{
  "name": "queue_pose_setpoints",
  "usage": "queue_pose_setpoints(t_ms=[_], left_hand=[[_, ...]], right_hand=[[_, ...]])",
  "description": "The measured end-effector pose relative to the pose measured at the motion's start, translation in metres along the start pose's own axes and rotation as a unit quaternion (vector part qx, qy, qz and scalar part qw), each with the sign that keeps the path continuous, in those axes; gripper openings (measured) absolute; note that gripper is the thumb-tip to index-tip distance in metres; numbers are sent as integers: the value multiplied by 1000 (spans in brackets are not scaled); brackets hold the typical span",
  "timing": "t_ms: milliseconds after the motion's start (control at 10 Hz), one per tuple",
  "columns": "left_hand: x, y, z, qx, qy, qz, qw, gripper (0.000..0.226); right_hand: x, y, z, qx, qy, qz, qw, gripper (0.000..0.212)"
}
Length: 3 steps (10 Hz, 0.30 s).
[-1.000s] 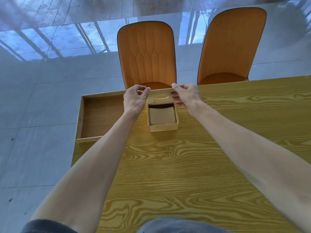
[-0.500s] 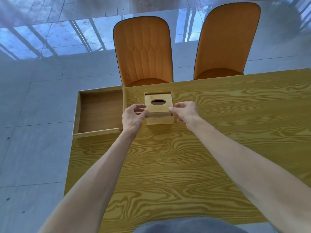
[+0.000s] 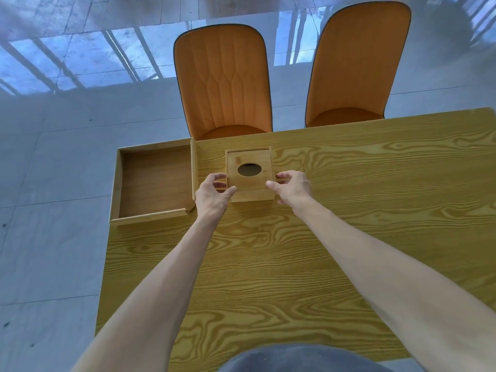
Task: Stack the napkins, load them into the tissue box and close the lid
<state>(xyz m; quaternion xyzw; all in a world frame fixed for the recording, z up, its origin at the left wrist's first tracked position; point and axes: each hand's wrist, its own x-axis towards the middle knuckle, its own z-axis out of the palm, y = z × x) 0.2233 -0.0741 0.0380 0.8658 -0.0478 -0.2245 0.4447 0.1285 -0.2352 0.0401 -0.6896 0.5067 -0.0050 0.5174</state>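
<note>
Closest to the camera, a patch of grey clothing (image 3: 300, 358) fills the bottom edge, and 2 bare forearms reach away from it across the wooden table (image 3: 268, 277), whose yellow grain runs in broad loops.

Further out, the left hand (image 3: 213, 196) sits at the near-left corner of the tissue box (image 3: 251, 196). Its fingers are curled and spread, the thumb tip at the box's near-left edge; whether it presses the wood or only hovers against it cannot be told. The right hand (image 3: 292, 187) mirrors it at the near-right corner, fingers loosely curled and apart, fingertips just beside the box's right edge. Neither hand is clamped around anything.

The tissue box stands on the table between the 2 hands, toward the far-left part of the tabletop. Its lid (image 3: 249, 169) lies flat on top, covering the box, with 1 oval opening (image 3: 249, 169) showing dark inside. No napkins can be seen from outside.

Just left of the box, a shallow wooden tray (image 3: 155, 212) lies with its left part hanging past the table's edge over the floor; its near wall is beside the left wrist.

Beyond the table's far edge stand 2 orange chairs (image 3: 222, 84), side by side, on a glossy grey tiled floor (image 3: 48, 157) that reflects window bars.
</note>
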Motion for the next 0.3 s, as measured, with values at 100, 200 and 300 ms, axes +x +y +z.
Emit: queue_pose_setpoints(t_ms=[100, 200, 300], left_hand=[[1, 4, -3, -4, -7, -3, 1000, 41], [-1, 4, -4, 33, -25, 13, 999, 40], [0, 14, -10, 101, -73, 25, 992, 43]], right_hand=[[2, -3, -5, -7, -12, -4, 1000, 44], [3, -2, -4, -29, -21, -22, 999, 43], [3, -10, -6, -72, -17, -34, 997, 38]])
